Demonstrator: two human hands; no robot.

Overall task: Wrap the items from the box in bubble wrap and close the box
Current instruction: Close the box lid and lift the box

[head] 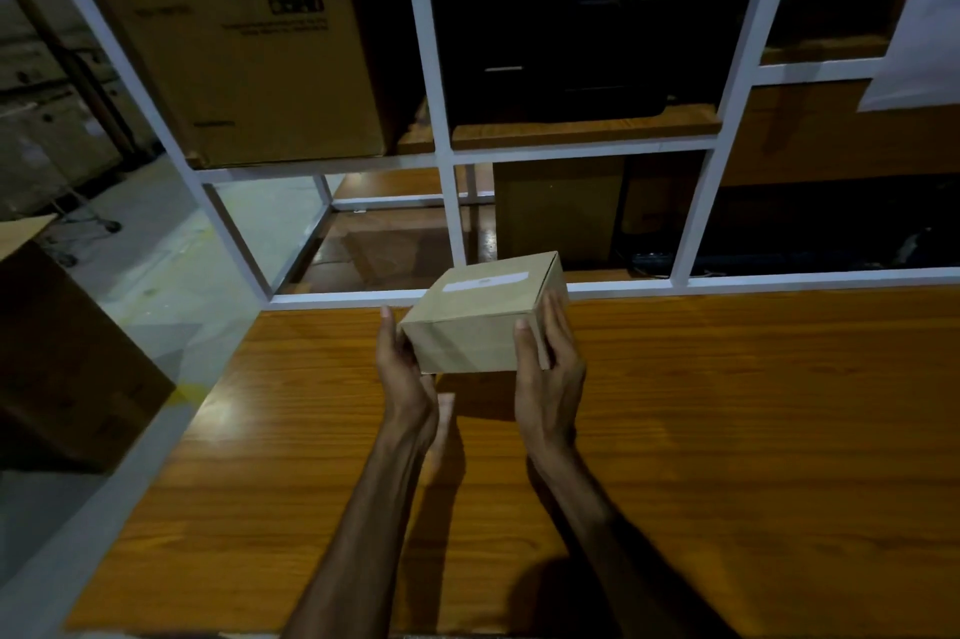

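Cardboard box, small, brown, closed (485, 313): clamped between both hands, left hand (405, 373) and right hand (548, 368) on short ends, long axis across, above wooden tabletop (727, 430).

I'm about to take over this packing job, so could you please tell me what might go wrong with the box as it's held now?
The small cardboard box is held tilted above the wooden table, clamped only between the left hand and right hand at its sides, so it could slip and drop. Its lid is shut; opening it in the air might spill whatever is inside.

the small brown cardboard box (480, 321) is closed, a white label strip on its lid, tilted, raised above my wooden desk (727, 430).
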